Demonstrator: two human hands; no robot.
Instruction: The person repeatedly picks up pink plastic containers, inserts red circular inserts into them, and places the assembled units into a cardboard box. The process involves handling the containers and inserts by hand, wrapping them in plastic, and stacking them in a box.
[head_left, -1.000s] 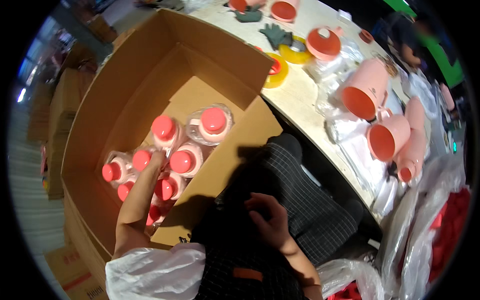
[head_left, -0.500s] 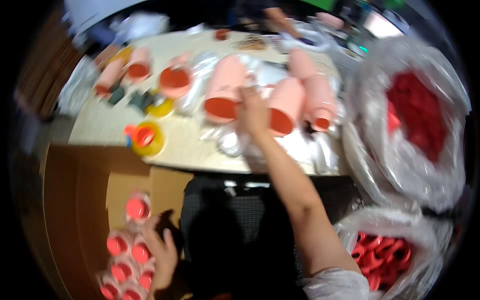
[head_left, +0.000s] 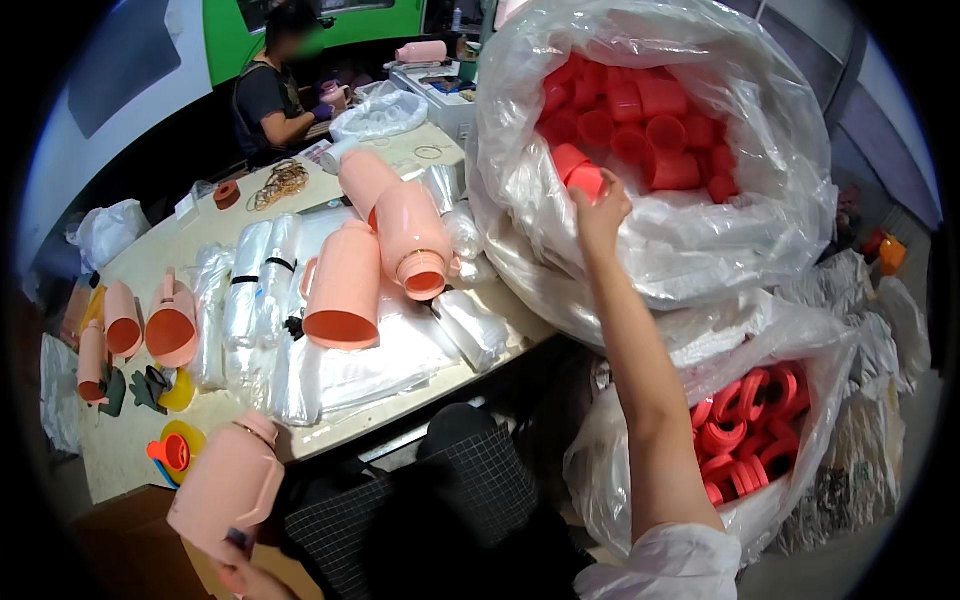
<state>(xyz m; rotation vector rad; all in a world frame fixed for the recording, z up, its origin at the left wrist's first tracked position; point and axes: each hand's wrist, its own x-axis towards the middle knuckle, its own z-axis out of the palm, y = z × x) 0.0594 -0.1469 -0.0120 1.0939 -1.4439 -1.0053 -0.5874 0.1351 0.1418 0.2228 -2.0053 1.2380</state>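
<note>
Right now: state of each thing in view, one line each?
Right hand: raised, gripping a red cap at the upper bag's mouth.
Left hand: low, holding pink jug body, tilted.
Upper clear bag: open, full of red caps.
Lower clear bag: open, holds red rings.
Pink jug bodies on table: uncapped, some lying, some mouth down.

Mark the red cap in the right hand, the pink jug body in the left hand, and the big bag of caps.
red cap (head_left: 587, 180), head view, its side.
pink jug body (head_left: 228, 487), head view, its side.
bag of caps (head_left: 700, 240), head view, front plastic wall.
</note>
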